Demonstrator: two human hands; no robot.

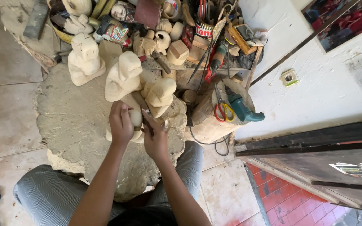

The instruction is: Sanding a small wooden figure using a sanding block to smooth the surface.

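Workshop floor: tin (203,29) w/ tools; hands carve wooden figure (136,119).

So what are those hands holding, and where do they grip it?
The left hand wraps the top of a pale wooden figure. The right hand grips a thin metal carving tool by its lower end.

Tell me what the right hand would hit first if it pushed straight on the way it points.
Likely the pale wooden figure that the left hand grips: the right hand points up and left with its thin metal tool at the figure. Whether the tip already touches is unclear.
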